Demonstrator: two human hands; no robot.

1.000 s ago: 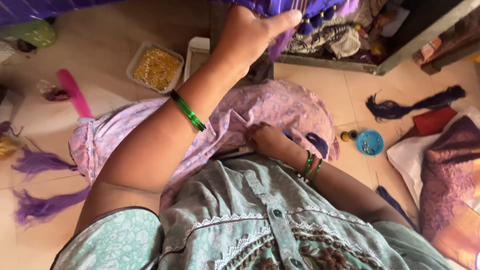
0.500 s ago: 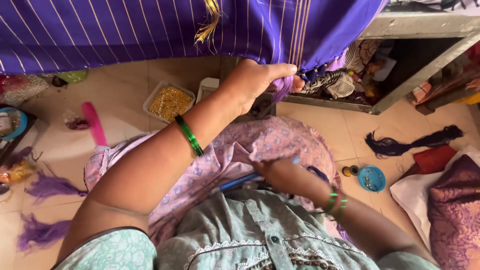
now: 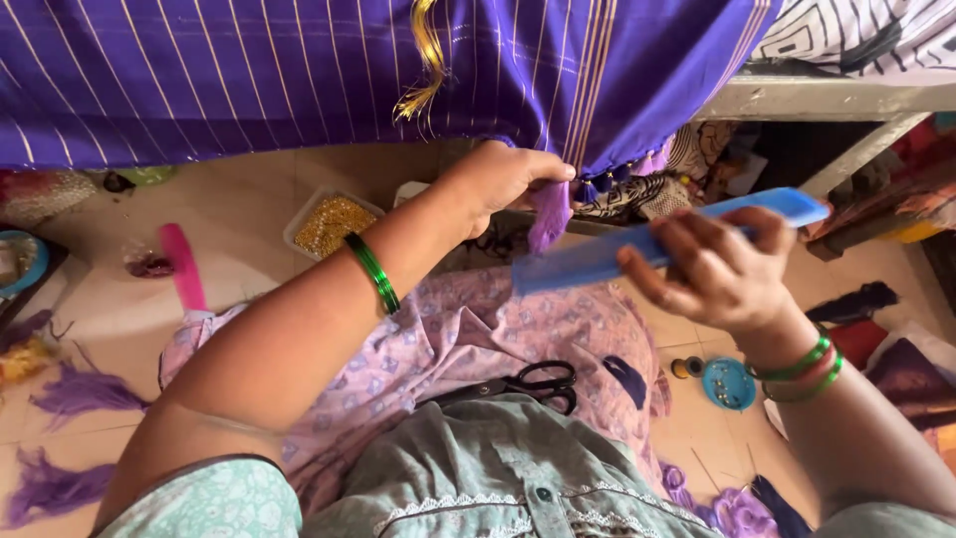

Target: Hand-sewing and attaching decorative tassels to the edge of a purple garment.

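A purple cloth with thin gold stripes hangs across the top of the view. My left hand pinches a purple tassel at the cloth's lower edge, beside a row of small tassels. My right hand grips a blue comb, held level with its far end just under the tassel. Both wrists wear green bangles. Black scissors lie on my lap, on lilac printed fabric.
On the tiled floor sit a tray of gold beads, a pink comb, loose purple thread bundles and a small round blue box. A low grey bed frame with clutter beneath stands at the right.
My right hand has come up from my lap with the blue comb and brought it to the tassel. The view has tilted up, so more of the purple cloth shows.
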